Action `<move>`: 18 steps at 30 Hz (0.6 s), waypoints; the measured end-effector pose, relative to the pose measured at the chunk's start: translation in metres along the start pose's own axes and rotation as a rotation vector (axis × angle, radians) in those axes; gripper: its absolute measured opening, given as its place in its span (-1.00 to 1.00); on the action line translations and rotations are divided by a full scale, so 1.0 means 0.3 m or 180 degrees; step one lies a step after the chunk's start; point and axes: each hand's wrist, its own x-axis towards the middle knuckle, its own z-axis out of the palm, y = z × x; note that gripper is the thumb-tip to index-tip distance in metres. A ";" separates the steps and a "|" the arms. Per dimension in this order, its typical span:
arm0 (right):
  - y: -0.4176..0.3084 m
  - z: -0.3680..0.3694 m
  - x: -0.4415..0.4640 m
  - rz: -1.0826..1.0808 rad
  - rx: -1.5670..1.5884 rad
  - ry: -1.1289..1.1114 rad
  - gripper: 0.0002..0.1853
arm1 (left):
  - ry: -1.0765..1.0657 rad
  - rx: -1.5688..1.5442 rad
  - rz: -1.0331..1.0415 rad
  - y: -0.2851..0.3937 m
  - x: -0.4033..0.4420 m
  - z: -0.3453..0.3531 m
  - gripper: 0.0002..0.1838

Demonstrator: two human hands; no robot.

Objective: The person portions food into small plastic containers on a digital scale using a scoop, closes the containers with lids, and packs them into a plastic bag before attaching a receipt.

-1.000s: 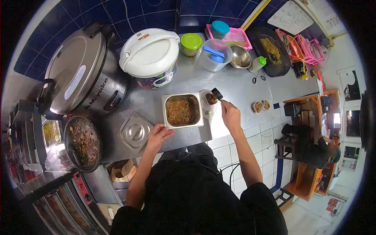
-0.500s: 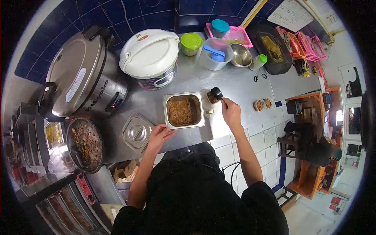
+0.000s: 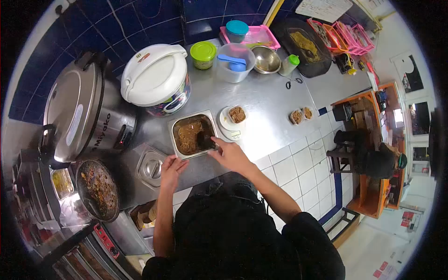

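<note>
My left hand [image 3: 171, 171] touches the lower left corner of a square steel container [image 3: 211, 153] holding brown shredded food [image 3: 187, 138]. The fingers of my right hand [image 3: 231, 155] are closed on a dark spoon [image 3: 205, 140], whose head is down in the container's right side. Just right of the container stands a white scale [image 3: 235, 135] with a small cup of brown food [image 3: 237, 114] on it. The steel lid [image 3: 151, 167] lies on the counter left of my left hand.
A rice cooker [image 3: 70, 112], a white-lidded container [image 3: 156, 77] and a pan [image 3: 98, 190] are at left. Tubs, including a green-lidded one [image 3: 203, 53], and a steel bowl [image 3: 267, 60] line the back. Two small cups [image 3: 296, 116] sit at right; a person [image 3: 380, 161] is beyond.
My right hand has moved left with the spoon, from above the cup on the scale into the steel container. The camera view has shifted. My left hand stays at the container's corner.
</note>
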 end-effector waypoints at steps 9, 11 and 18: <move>0.499 -0.236 -0.317 0.1743 -0.0125 -0.0756 -0.53 | 0.0812 0.3034 0.2082 0.281 -0.031 0.276 -0.46; 0.672 -0.301 -0.461 0.2226 0.0751 -0.1044 -0.55 | 0.0041 0.3315 0.2307 0.334 -0.011 0.447 -0.41; 0.793 -0.608 -0.546 0.2191 0.0658 0.0082 0.19 | -0.0818 0.5070 0.1937 0.115 0.220 0.853 -0.02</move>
